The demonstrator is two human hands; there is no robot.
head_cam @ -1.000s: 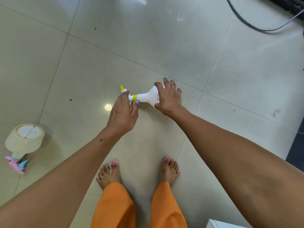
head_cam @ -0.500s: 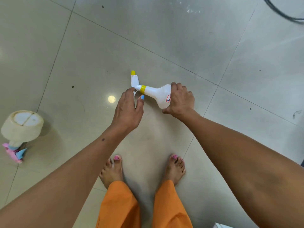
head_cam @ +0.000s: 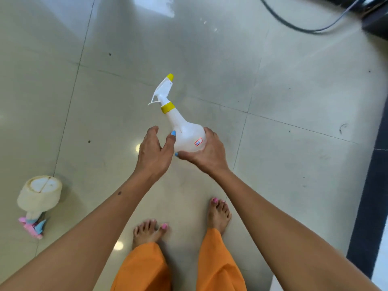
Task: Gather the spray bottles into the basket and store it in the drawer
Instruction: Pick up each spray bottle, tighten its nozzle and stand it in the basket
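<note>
Now the right hand (head_cam: 206, 155) grips the white spray bottle (head_cam: 186, 136), nozzle toward twelve o'clock; the left hand (head_cam: 154, 153), loosely open, touches its side.

Both forearms enter from the lower corners of the frame and converge at centre. Right hand (head_cam: 206, 153): palm cupped around the rounded base of the spray bottle (head_cam: 184, 133), thumb wrapped underneath (blue-painted nail visible at its tip), fingers hidden behind the body. Left hand (head_cam: 154, 151): spread loosely just left of the bottle, back of hand toward the camera, thumb tip touching the bottle's shoulder, fingers curled but not gripping. Bare feet at lower centre, right foot set slightly ahead.
</note>
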